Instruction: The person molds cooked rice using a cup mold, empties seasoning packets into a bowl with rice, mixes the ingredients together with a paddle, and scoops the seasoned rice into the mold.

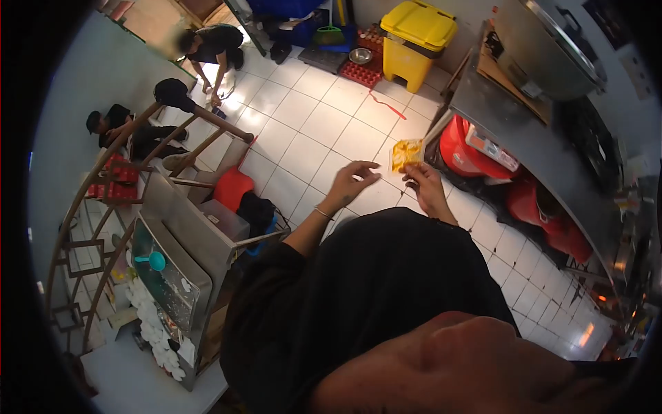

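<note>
My right hand (pixel 426 185) pinches the lower edge of a small clear plastic packet (pixel 405 156) with yellow-orange contents, held up over the tiled floor. What exactly is inside the packet cannot be made out. To its left is my left hand (pixel 353 185), thumb and fingers curved apart with a gap between them. Nothing shows in that hand, and it does not touch the packet. A thin bracelet circles the left wrist.
A steel counter (pixel 496 103) with a large pot (pixel 545 52) runs along the right, red tubs (pixel 463 148) beneath. A yellow bin (pixel 414 41) and red egg trays (pixel 362 72) stand ahead. Leftward are a metal table (pixel 176 259), a wooden chair (pixel 221 124) and two people crouching or sitting low.
</note>
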